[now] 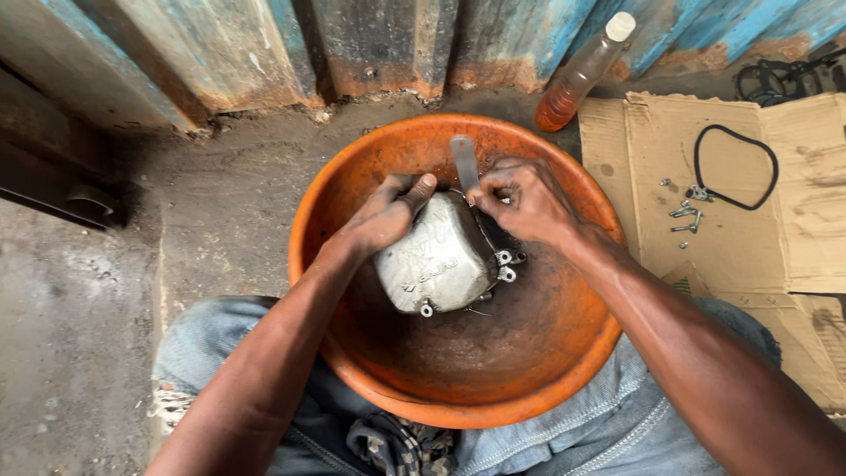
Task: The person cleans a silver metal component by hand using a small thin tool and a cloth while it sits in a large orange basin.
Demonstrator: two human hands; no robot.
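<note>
A grey cast-metal engine cover sits tilted inside a wide orange basin that rests on the person's lap. The left hand lies curled over the cover's upper left side, thumb stretched across its top edge, pressing it steady. The right hand is bunched at the cover's upper right corner, fingers pinched around a flat metal scraper blade that sticks up behind the cover. The cover looks heavy for its bulk and quite rigid, and its surface seems oily, so it would likely slip under a loose grip; the lugs along its lower edge and the raised rim look like the surest places to hold. To the right, on flattened cardboard, lie a black rubber gasket and some small bolts; a plastic bottle of amber liquid leans against the wall.
</note>
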